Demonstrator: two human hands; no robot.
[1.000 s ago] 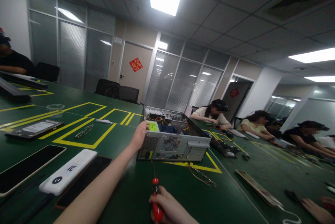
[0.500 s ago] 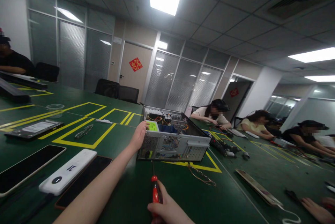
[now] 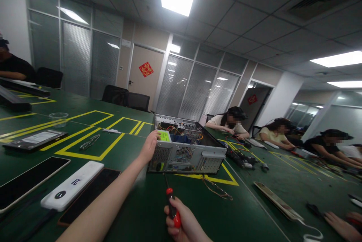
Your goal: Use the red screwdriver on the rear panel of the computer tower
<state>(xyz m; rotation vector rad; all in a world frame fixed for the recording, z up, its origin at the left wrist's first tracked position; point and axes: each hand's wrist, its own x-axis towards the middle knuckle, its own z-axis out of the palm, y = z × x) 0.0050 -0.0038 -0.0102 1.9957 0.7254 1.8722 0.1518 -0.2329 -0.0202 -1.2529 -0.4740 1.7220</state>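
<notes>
An opened computer case (image 3: 195, 156) lies on the green table with its rear panel toward me. My left hand (image 3: 149, 147) grips its left upper edge, fingertips bent over beside the green label of the power supply (image 3: 163, 135). Below the case, my right hand (image 3: 183, 219) is closed around the red and black handle of a screwdriver (image 3: 170, 196). Its thin shaft points away from me to the lower left part of the rear panel. Whether the tip sits in a screw is too small to tell. Loose wires (image 3: 216, 189) lie in front of the case.
Left of my forearm lie a white power bank (image 3: 72, 185), two phones, a hard drive (image 3: 35, 139) and a clear plastic cup (image 3: 58, 119). A phone on a cable (image 3: 278, 200) lies at right. Several people work around the table, one hand (image 3: 343, 225) close at lower right.
My right hand has shifted its hold, and the screwdriver handle now leans more, its butt end swung right. My left hand stays on the case.
</notes>
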